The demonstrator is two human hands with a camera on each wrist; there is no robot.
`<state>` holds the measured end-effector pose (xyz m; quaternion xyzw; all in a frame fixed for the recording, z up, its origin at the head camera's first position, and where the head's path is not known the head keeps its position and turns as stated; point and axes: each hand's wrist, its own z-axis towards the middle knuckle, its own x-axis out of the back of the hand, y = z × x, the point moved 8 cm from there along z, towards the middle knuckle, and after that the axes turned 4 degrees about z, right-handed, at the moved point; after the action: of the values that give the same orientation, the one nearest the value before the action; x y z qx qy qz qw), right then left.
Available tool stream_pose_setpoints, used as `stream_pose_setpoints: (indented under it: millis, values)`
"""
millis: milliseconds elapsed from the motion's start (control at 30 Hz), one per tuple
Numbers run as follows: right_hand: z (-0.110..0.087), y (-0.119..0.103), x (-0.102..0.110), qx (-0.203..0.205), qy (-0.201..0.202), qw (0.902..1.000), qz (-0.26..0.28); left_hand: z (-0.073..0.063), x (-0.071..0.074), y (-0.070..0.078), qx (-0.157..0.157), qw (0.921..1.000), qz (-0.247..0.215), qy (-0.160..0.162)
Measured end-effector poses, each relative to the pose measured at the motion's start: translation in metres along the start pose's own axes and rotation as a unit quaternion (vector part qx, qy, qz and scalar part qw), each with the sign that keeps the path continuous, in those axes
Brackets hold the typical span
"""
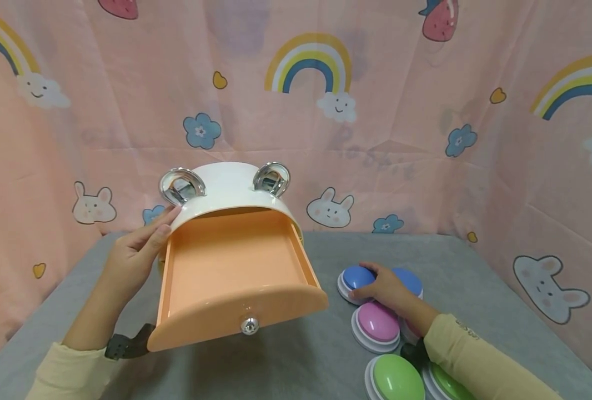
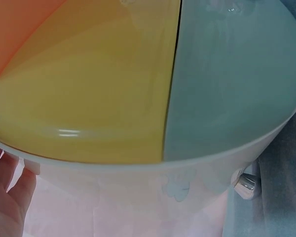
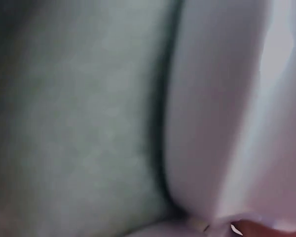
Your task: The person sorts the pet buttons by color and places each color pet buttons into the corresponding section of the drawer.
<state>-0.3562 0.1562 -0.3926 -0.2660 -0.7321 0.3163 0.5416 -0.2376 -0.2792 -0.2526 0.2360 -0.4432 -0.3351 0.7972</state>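
Observation:
My left hand (image 1: 133, 258) grips the left side of a white drawer box (image 1: 228, 186) with two shiny metal ears, which is tilted up off the table. Its orange drawer (image 1: 236, 255) is pulled out, with a bare inside and a silver knob (image 1: 250, 326). Yellow (image 2: 98, 89) and teal drawer fronts (image 2: 232, 84) show in the left wrist view. Over on the right, my right hand (image 1: 388, 289) pinches a blue push button (image 1: 358, 278) with a white base, thumb and fingers at opposite edges. In the right wrist view a pale, blurred button base (image 3: 212, 113) shows close up.
A second blue button (image 1: 408, 279) sits behind my right hand. Pink (image 1: 377, 321) and green buttons (image 1: 398, 378) stand nearer, some partly under the right forearm. The grey table (image 1: 316, 355) backs onto a pink printed curtain (image 1: 406, 122).

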Motion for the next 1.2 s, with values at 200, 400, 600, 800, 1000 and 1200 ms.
stream_pose_setpoints:
  millis: [200,400,600,800,1000,1200]
  values:
    - [-0.001,-0.009,0.01,0.012,0.024,0.999,0.034,0.0,-0.001,0.001,0.002,1.0,-0.001,-0.002]
    - [-0.01,-0.025,0.023,0.04,0.04,0.9981,0.023,0.001,-0.001,0.001,0.0,1.0,0.0,-0.002]
    - [-0.023,-0.041,0.032,0.049,0.034,0.9982,0.007,0.001,-0.001,0.001,0.001,1.0,0.002,0.0]
    - [-0.031,-0.055,0.036,0.063,0.037,0.9973,0.005,0.0,0.0,0.0,0.003,1.0,0.003,-0.001]
    - [-0.041,-0.065,0.038,0.046,0.057,0.997,0.025,0.0,0.0,0.001,0.001,1.0,-0.001,0.0]
    - [-0.052,-0.077,0.038,0.032,0.072,0.9959,0.044,0.0,0.0,0.001,0.001,1.0,-0.005,-0.004]
